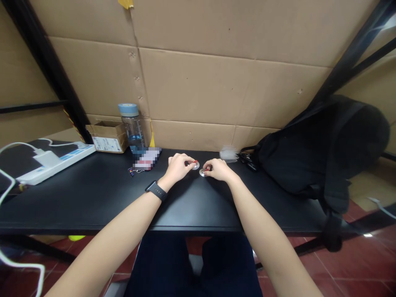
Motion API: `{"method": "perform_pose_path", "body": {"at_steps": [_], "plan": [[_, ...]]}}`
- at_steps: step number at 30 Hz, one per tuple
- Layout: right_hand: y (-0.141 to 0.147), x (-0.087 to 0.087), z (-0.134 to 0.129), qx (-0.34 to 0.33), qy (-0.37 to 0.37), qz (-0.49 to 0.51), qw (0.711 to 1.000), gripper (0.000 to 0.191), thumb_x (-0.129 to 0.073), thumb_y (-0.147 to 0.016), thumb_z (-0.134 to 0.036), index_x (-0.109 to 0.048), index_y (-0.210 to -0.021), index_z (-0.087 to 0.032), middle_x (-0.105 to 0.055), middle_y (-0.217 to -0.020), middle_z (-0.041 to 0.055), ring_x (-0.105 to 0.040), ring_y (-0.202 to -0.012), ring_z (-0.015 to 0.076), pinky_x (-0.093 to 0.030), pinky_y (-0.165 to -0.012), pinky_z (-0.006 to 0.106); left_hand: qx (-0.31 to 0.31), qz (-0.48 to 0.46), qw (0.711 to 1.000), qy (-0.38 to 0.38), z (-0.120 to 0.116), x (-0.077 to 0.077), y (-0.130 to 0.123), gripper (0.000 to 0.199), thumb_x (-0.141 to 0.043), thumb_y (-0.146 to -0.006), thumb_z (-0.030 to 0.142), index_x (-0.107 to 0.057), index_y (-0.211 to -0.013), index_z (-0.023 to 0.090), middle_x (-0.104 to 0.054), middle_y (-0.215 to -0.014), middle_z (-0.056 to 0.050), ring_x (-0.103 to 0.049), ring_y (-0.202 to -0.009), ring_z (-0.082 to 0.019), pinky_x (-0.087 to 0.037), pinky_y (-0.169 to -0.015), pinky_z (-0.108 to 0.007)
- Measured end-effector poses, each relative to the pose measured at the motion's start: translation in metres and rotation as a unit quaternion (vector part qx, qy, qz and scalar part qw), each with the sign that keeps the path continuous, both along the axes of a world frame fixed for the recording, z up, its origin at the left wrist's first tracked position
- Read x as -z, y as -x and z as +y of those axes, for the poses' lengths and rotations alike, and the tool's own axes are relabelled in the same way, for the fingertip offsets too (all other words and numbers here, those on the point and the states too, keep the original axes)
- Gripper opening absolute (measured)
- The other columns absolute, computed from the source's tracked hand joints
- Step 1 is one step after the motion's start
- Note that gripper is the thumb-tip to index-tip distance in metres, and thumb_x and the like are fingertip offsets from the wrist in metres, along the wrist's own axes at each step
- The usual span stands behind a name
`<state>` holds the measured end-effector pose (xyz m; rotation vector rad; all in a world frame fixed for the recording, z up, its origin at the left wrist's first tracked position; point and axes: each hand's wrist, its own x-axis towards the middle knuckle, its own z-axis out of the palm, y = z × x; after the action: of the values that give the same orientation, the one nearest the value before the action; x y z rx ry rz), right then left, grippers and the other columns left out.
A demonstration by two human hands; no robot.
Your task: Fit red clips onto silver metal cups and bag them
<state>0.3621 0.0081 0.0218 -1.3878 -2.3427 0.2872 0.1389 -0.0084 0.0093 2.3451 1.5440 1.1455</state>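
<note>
Near the middle of the black tabletop (198, 202), two small round silvery discs with red parts lie close together. My left hand (180, 167), with a dark watch (155, 189) on its wrist, pinches the red part of the left disc (196, 166). The thumb and fingers of my right hand (218, 169) close on the red part of the right disc (203, 173). A small gap separates the two discs. What the red parts are is too small to tell.
A blue-lidded bottle (133, 130) and an open cardboard box (108, 138) stand at the back left, beside a white power strip (55, 165). A blurred clear item (229, 154) lies behind my right hand. A black backpack (315, 148) rests at the right. Cardboard (198, 90) lines the back.
</note>
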Motion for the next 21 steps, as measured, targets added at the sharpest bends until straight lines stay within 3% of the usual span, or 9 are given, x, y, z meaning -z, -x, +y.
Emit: {"method": "perform_pose_path", "body": {"at_steps": [5, 11, 16, 18, 21], "plan": [[0.007, -0.005, -0.007, 0.032, -0.024, -0.081, 0.996, 0.010, -0.072, -0.083, -0.018, -0.077, -0.078, -0.025, -0.077, -0.082, 0.0033, -0.066, -0.083, 0.0217, -0.037, -0.085, 0.037, -0.019, -0.007, 0.999, 0.031, -0.002, -0.004, -0.002, 0.016, -0.064, -0.091, 0.038, -0.078, -0.092, 0.030, -0.079, -0.089, 0.000, -0.067, -0.092, -0.024, -0.037, -0.086, -0.037], [0.005, -0.004, -0.005, 0.045, -0.008, -0.091, 0.995, 0.014, -0.067, -0.087, -0.018, -0.072, -0.075, -0.021, -0.075, -0.082, 0.0030, -0.066, -0.087, 0.0206, -0.033, -0.092, 0.037, -0.041, -0.005, 0.997, 0.060, -0.004, -0.006, -0.002, 0.018, -0.059, -0.094, 0.037, -0.073, -0.091, 0.027, -0.079, -0.092, 0.000, -0.070, -0.095, -0.023, -0.035, -0.088, -0.036], [0.007, 0.003, 0.005, 0.002, -0.031, 0.097, 0.995, 0.015, -0.057, -0.093, -0.024, -0.068, -0.083, -0.018, -0.072, -0.095, 0.0057, -0.064, -0.089, 0.0178, -0.043, -0.085, 0.031, -0.047, -0.014, 0.996, 0.075, -0.005, -0.007, -0.002, 0.017, -0.057, -0.095, 0.036, -0.071, -0.093, 0.026, -0.079, -0.091, 0.000, -0.071, -0.090, -0.022, -0.036, -0.087, -0.037], [0.010, 0.006, 0.008, -0.026, -0.031, 0.195, 0.980, 0.016, -0.056, -0.094, -0.029, -0.065, -0.086, -0.018, -0.070, -0.096, 0.0058, -0.064, -0.089, 0.0172, -0.047, -0.082, 0.030, -0.040, -0.024, 0.997, 0.069, -0.005, -0.007, -0.003, 0.016, -0.058, -0.095, 0.036, -0.070, -0.094, 0.026, -0.079, -0.092, 0.001, -0.071, -0.087, -0.021, -0.038, -0.088, -0.037], [0.017, 0.008, 0.008, -0.040, 0.029, 0.311, 0.949, 0.017, -0.057, -0.093, -0.035, -0.062, -0.092, -0.019, -0.071, -0.095, 0.0052, -0.068, -0.088, 0.0179, -0.053, -0.074, 0.029, -0.014, -0.046, 0.998, 0.041, -0.006, -0.007, -0.006, 0.016, -0.058, -0.096, 0.037, -0.070, -0.098, 0.026, -0.079, -0.097, 0.001, -0.071, -0.089, -0.020, -0.039, -0.090, -0.037]]}}
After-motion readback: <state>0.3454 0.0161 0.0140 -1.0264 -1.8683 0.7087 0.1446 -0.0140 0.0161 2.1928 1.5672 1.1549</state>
